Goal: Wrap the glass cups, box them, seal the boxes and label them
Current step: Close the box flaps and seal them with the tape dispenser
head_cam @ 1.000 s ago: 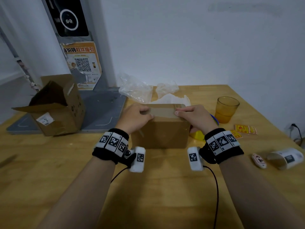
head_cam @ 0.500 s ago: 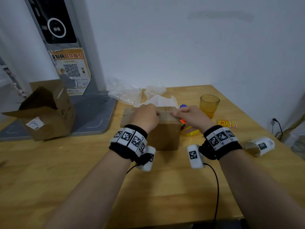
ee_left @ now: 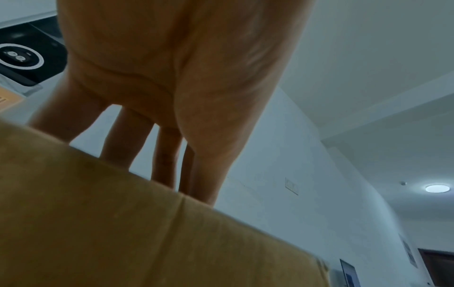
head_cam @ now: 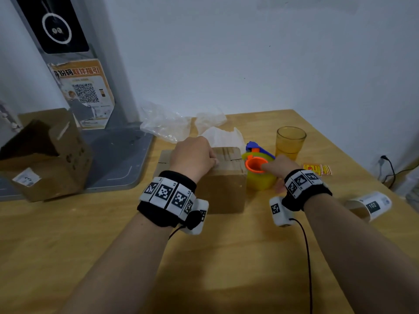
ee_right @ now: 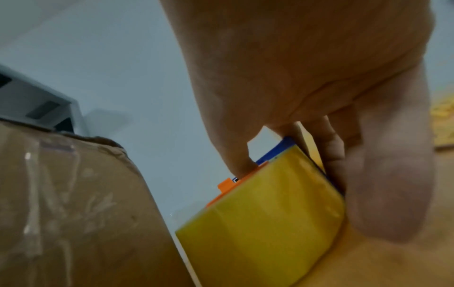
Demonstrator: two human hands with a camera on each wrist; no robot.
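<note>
- Wooden table (head_cam: 226, 257) by white wall; box (head_cam: 223, 189) at centre.
- Our left hand (head_cam: 192, 158) presses flaps w/ straight fingers (ee_left: 164, 155).
- Right hand (head_cam: 280, 166) grips tape dispenser (head_cam: 258, 175) just right of box, thumb in orange core; light, rigid, we judge.

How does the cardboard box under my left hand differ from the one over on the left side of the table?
The near box has its flaps folded shut under the left hand; the far box gapes open. The near box sits upright, the far box is tipped on its side. The far box carries a white sticker, the near one shows none. Both are brown cardboard on the table.
</note>
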